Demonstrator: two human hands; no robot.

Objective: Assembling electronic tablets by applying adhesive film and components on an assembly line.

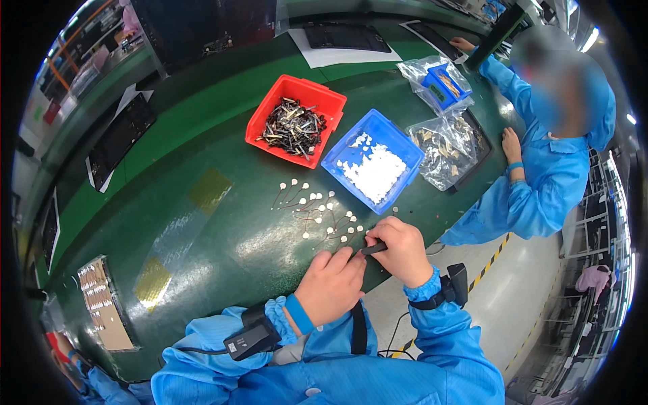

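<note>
My right hand [403, 252] pinches a small black rectangular part [374, 248] near the table's front edge. My left hand [329, 285] is beside it, fingers bent and drawn together, their tips close to the black part's left end. Whether the left fingers grip something is hidden. Just beyond both hands, several small round white discs with thin wires [330, 230] lie loose on the green table [223, 256]. Past the discs stands a blue bin [329, 162] of small white pieces [374, 174]. To its left is a red bin [256, 121] full of black and metallic parts [293, 128].
Clear plastic bags [442, 152] with small parts and a smaller blue box [445, 88] lie right of the bins. A co-worker in blue [547, 175] sits at the right edge. A cardboard sheet with rows of parts [106, 304] lies far left; dark flat panels [347, 37] line the far side.
</note>
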